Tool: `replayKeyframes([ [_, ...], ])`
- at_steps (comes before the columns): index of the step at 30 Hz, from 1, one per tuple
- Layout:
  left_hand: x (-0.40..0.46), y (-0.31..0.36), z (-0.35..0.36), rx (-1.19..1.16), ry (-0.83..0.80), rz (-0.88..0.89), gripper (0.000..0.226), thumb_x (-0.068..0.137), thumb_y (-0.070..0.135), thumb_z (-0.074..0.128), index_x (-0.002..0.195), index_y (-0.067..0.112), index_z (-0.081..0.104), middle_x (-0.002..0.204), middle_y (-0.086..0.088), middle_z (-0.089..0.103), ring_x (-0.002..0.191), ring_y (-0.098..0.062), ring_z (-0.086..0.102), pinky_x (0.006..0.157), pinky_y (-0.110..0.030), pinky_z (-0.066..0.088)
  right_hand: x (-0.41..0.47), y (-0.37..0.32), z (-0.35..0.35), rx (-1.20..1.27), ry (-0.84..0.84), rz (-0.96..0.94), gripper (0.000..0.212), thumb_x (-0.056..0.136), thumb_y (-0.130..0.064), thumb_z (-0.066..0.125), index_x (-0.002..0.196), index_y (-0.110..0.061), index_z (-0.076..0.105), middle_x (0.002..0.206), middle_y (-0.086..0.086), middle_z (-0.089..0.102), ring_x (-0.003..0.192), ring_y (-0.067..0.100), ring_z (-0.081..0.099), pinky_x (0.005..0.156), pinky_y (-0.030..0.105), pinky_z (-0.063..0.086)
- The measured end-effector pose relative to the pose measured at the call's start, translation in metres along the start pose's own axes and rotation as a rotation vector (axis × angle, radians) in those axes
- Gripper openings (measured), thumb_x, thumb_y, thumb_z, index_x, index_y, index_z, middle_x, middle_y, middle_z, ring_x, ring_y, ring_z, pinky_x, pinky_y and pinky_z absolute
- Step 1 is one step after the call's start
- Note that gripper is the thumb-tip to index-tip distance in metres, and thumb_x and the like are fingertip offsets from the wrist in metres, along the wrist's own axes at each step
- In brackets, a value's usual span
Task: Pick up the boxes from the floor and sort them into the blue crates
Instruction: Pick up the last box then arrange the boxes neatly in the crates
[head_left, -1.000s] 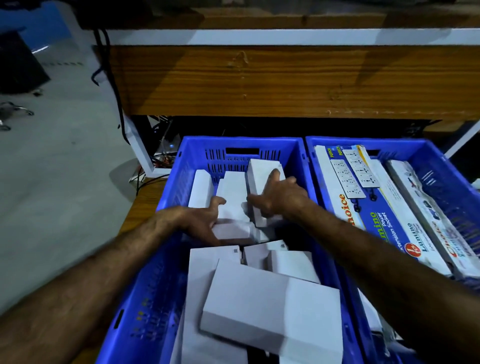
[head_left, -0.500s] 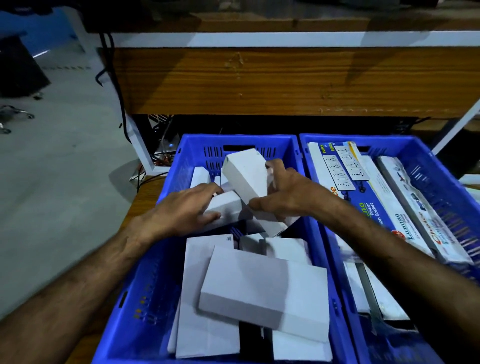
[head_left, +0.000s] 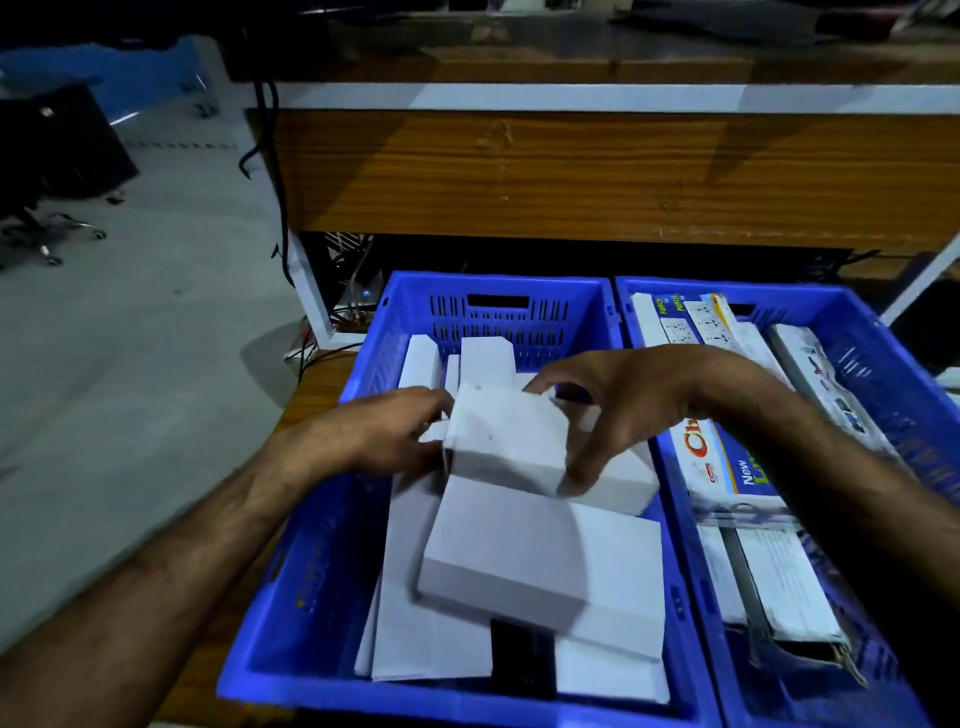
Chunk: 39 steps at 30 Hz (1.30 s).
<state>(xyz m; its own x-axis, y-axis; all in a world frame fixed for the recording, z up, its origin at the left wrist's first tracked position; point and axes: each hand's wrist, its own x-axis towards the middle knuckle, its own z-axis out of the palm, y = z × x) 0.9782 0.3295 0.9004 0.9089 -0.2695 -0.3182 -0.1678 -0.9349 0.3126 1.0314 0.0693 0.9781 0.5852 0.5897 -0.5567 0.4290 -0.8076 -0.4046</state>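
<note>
Both hands are on one small plain white cardboard box (head_left: 506, 441), held just above the heap in the left-hand blue slatted plastic crate (head_left: 306, 561). The right hand (head_left: 623, 410) spans it from above, thumb curled at the near right corner and fingers at the far top edge. The left hand (head_left: 384, 436) presses against its left end, where a flap seems to stick out; how its fingers lie behind the box cannot be told. So the grip is a two-handed hold on this box, neither hand free.

The step in hand looks like arranging: the box is already inside the crate and is being turned or seated among the others. The next move probably calls for finding a gap, perhaps among the white boxes standing on end (head_left: 485, 364) at the far wall, and lowering it there without toppling them or disturbing the large flat white box (head_left: 519, 556) lying loosely on top in the near half.

To the right, touching it, the second blue crate (head_left: 893, 395) holds long printed extension-socket packs (head_left: 722, 467). Both crates sit on a brown wooden counter (head_left: 317, 389), visible only at the left edge. Beyond is a wood-grain panel (head_left: 571, 176) with a white strip, black cables (head_left: 280, 197) hanging at its left end, and grey floor (head_left: 130, 338) reaching away left to a wheeled chair base (head_left: 47, 234). The light is dim.
</note>
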Motion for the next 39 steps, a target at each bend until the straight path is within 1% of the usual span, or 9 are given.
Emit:
replayKeyframes([
  [3,0.005,-0.006,0.002,-0.132,-0.087,-0.035,0.038,0.094,0.032,0.058,0.131,0.028,0.052,0.120,0.006,0.063,0.101,-0.017,0.060,0.084,-0.033,0.051,0.001,-0.002,0.002,-0.054,-0.060,0.007,0.098,0.057,-0.058,0.092,0.140,-0.045,0.043,0.121,-0.017,0.058,0.113,0.012,0.059,0.109,0.038,0.045],
  [7,0.002,-0.007,0.006,-0.390,-0.211,-0.007,0.045,0.101,0.046,0.048,0.143,0.033,0.048,0.141,0.014,0.056,0.130,-0.009,0.054,0.110,-0.033,0.045,0.002,0.004,0.004,0.037,-0.066,-0.034,0.082,0.059,-0.072,0.083,0.131,-0.048,0.051,0.124,-0.013,0.060,0.117,0.012,0.060,0.108,0.039,0.045],
  [11,-0.001,0.003,0.003,-0.646,-0.282,-0.070,0.044,0.107,0.047,0.036,0.132,0.020,0.059,0.127,0.011,0.068,0.108,0.002,0.065,0.081,-0.014,0.055,0.002,0.007,0.012,0.049,-0.126,-0.062,0.051,0.070,-0.061,0.083,0.113,-0.044,0.061,0.096,-0.018,0.067,0.097,0.010,0.066,0.095,0.034,0.051],
  [15,-0.004,-0.004,0.005,-0.484,-0.279,-0.030,0.074,0.081,0.087,0.046,0.141,0.042,0.048,0.138,0.029,0.053,0.130,0.007,0.047,0.118,-0.031,0.033,0.003,0.008,0.015,0.032,-0.165,-0.080,0.053,0.071,-0.061,0.082,0.117,-0.043,0.062,0.097,-0.022,0.070,0.098,0.005,0.067,0.097,0.035,0.052],
  [22,0.011,-0.012,0.004,-0.523,-0.187,-0.118,0.106,0.066,0.102,0.035,0.153,0.042,0.034,0.162,0.019,0.029,0.149,-0.005,0.027,0.126,-0.046,0.016,0.023,0.010,0.010,0.106,-0.102,-0.067,0.063,0.070,-0.074,0.073,0.123,-0.042,0.061,0.110,-0.014,0.071,0.106,0.008,0.066,0.104,0.038,0.050],
  [27,0.026,-0.014,0.003,-0.588,-0.118,-0.189,0.118,0.055,0.108,0.024,0.151,0.041,0.040,0.148,0.014,0.048,0.136,-0.013,0.047,0.121,-0.047,0.030,0.050,0.010,0.003,0.151,0.041,-0.013,0.062,0.086,-0.065,0.066,0.137,-0.033,0.053,0.122,-0.011,0.064,0.113,0.010,0.060,0.109,0.036,0.044],
  [30,0.042,-0.019,0.000,-0.574,-0.028,-0.193,0.100,0.072,0.100,0.024,0.147,0.038,0.046,0.152,0.013,0.046,0.138,-0.013,0.044,0.119,-0.048,0.031,0.085,0.016,0.001,0.155,0.200,0.047,0.062,0.089,-0.056,0.067,0.141,-0.026,0.049,0.133,-0.003,0.058,0.117,0.015,0.058,0.107,0.034,0.044],
  [34,0.068,-0.023,-0.004,-0.438,0.039,-0.353,0.074,0.098,0.062,0.047,0.155,0.016,0.032,0.160,-0.003,0.037,0.144,-0.022,0.037,0.118,-0.042,0.031,0.132,0.028,0.000,0.061,0.348,0.123,0.061,0.091,-0.039,0.068,0.142,-0.015,0.044,0.139,0.007,0.056,0.122,0.027,0.056,0.103,0.036,0.047],
  [39,0.107,-0.026,-0.002,-0.371,-0.074,-0.418,0.047,0.090,0.053,0.065,0.108,0.010,0.063,0.089,0.003,0.065,0.086,-0.015,0.060,0.077,-0.030,0.044,0.159,0.031,0.001,-0.222,0.235,0.155,0.091,0.081,-0.016,0.080,0.152,-0.012,0.023,0.137,0.019,0.049,0.121,0.036,0.055,0.100,0.042,0.050],
])
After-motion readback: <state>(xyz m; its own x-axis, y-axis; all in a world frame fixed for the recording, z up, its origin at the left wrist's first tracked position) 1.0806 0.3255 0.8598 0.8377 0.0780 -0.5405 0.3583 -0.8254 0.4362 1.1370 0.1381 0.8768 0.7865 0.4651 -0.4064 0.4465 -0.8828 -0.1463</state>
